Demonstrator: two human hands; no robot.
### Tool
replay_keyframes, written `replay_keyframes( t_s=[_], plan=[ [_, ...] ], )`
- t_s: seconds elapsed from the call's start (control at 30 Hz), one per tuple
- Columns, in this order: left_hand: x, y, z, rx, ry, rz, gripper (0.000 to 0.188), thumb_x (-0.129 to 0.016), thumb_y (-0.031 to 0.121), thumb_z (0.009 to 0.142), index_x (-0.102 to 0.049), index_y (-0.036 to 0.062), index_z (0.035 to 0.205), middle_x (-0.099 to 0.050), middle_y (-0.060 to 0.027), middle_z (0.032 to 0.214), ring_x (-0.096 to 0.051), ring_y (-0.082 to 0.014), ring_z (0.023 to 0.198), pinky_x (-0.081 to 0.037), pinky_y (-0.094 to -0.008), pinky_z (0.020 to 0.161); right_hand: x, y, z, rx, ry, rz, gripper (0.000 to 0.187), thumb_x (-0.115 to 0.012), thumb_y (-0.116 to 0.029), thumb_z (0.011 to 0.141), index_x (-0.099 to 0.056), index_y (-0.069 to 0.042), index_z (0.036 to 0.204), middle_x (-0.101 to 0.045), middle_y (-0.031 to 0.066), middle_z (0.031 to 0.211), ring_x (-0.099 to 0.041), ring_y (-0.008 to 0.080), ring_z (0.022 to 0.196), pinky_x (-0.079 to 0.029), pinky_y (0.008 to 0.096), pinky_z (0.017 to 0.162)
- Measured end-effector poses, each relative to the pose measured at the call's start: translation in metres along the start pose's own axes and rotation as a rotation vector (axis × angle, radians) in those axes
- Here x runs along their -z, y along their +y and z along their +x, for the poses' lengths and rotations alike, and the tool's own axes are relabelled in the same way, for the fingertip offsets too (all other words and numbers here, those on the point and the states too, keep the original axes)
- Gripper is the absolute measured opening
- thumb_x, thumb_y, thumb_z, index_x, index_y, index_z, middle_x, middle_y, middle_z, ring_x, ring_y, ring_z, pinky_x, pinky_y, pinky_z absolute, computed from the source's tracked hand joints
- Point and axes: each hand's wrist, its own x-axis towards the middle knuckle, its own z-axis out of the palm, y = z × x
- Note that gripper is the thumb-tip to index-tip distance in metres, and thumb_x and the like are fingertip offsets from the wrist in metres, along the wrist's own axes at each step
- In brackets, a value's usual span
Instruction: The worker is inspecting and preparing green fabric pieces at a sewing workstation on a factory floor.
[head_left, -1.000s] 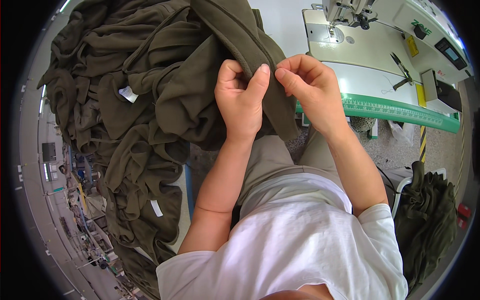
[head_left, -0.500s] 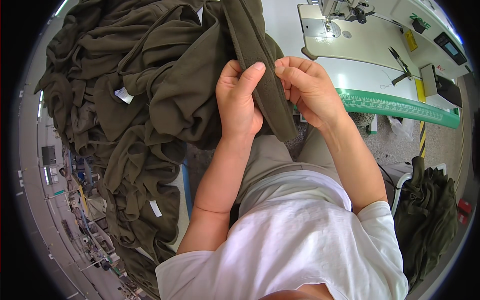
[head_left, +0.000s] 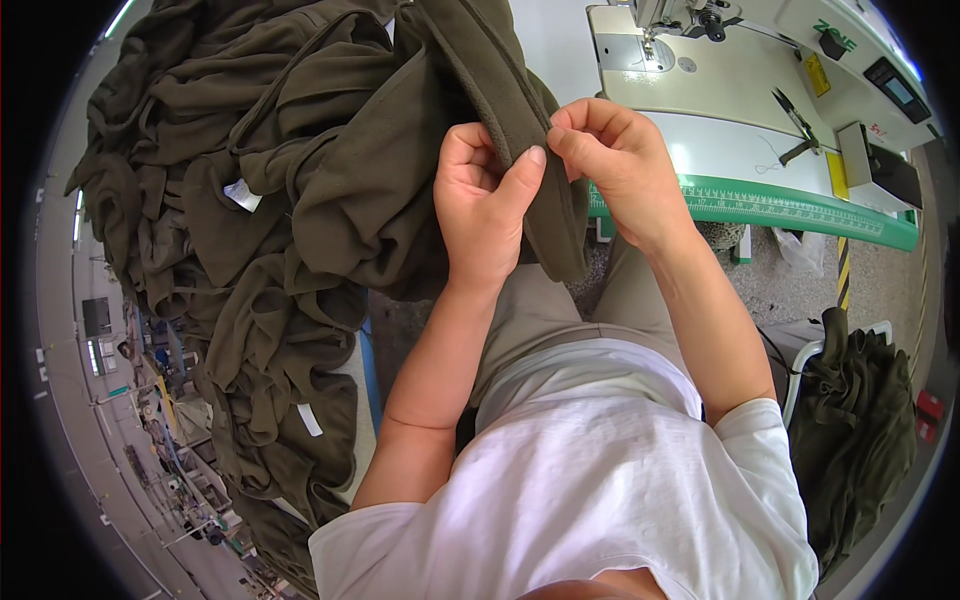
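Observation:
Dark olive fleece-like fabric point(head_left: 556, 232), probably part of a garment, hangs in a long folded band between my hands. My left hand point(head_left: 484, 210) is closed on the band's left side, its thumb lying flat on top and the fingers tucked under. At the band's right edge my right hand point(head_left: 632, 170) pinches with thumb and forefinger, its other fingers curled. Whether it grips the fabric edge or something finer there is too small to tell. The band's lower end falls over my lap, and its upper part runs into the heap.
A large heap of olive garments point(head_left: 250, 130) covers the left side, with white labels point(head_left: 241, 194) showing. A sewing machine point(head_left: 640, 50) stands at the far right. Thread snippers point(head_left: 798, 126) lie beyond a green ruler edge point(head_left: 750, 205). More olive fabric point(head_left: 850, 440) fills a white-rimmed container at right.
My left thumb has slid slightly down and right along the band. The band has turned a little and its lower end has shifted left. My right hand keeps its pinch.

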Motion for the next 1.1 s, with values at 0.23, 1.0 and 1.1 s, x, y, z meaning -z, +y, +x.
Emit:
replay_keyframes(
  t_s=[0.23,1.0,1.1],
  plan=[
    [0.005,0.016,0.016,0.207,-0.065,-0.172,0.017,-0.058,0.003,0.086,-0.052,-0.0016,0.102,-0.061,-0.0062,0.089,-0.058,-0.0088,0.077,-0.049,-0.0242,0.074,0.002,0.006,-0.002,-0.052,-0.132,0.049,0.01,-0.061,-0.012,0.083,-0.059,-0.003,0.085,-0.054,-0.0034,0.074,-0.047,0.0047,0.066,-0.038,0.0188,0.061],
    [0.01,-0.001,-0.004,0.015,-0.108,0.077,0.014,-0.062,-0.001,0.084,-0.052,0.0005,0.095,-0.061,-0.0041,0.092,-0.056,-0.0065,0.081,-0.047,-0.0219,0.075,-0.001,-0.001,-0.003,0.071,0.061,0.095,0.012,-0.064,-0.009,0.082,-0.061,-0.002,0.092,-0.06,-0.001,0.08,-0.053,0.0068,0.071,-0.041,0.0205,0.065],
    [0.011,-0.008,-0.013,0.036,-0.156,0.066,0.014,-0.061,0.001,0.085,-0.052,0.0003,0.097,-0.06,-0.0041,0.094,-0.055,-0.0064,0.083,-0.047,-0.022,0.076,0.007,0.003,0.001,0.019,0.0,0.094,0.013,-0.065,-0.009,0.082,-0.062,-0.002,0.093,-0.061,-0.0003,0.083,-0.053,0.0065,0.074,-0.041,0.0206,0.066]
  ],
)
